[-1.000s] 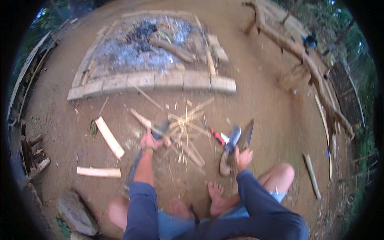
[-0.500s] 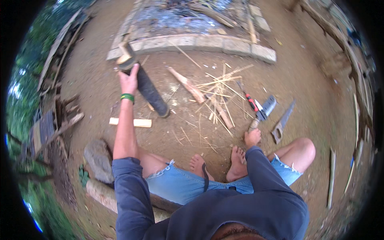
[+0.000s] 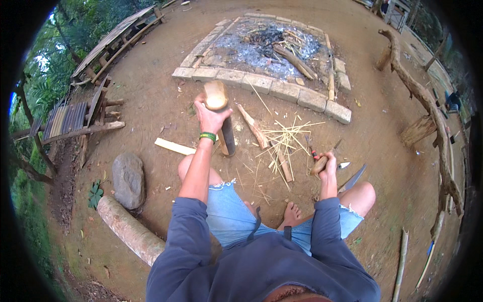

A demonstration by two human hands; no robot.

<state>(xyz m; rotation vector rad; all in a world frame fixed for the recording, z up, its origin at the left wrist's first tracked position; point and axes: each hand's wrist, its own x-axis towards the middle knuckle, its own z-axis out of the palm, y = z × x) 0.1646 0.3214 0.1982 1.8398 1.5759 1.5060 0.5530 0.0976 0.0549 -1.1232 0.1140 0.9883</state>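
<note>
Fire pit (image 3: 216, 74), stone-edged and full of ash and charred sticks, fills 12 o'clock on the bare dirt ground (image 3: 151, 100). Long crooked branch (image 3: 427, 108) runs down the 2–3 o'clock side. Pale log (image 3: 128, 229) lies at 8 o'clock, grey rock (image 3: 128, 178) touching just above it. Bamboo section (image 3: 221, 118) stands upright at about 11 o'clock from the person's knees, cut end up; left hand (image 3: 211, 118) is wrapped around its upper part, fingers curled on it (green wristband on that wrist). Split wood slat (image 3: 174, 146) lies flat just left of the bamboo. Scatter of thin splints (image 3: 284, 138) sits dead centre between the hands. Right hand (image 3: 328, 163) at 3 o'clock is clenched round the wooden handle of a tool (image 3: 318, 165); blade end mostly hidden, can't tell its type. Machete-like blade (image 3: 353, 178) lies on the ground just right of that hand, apart from it.
</note>
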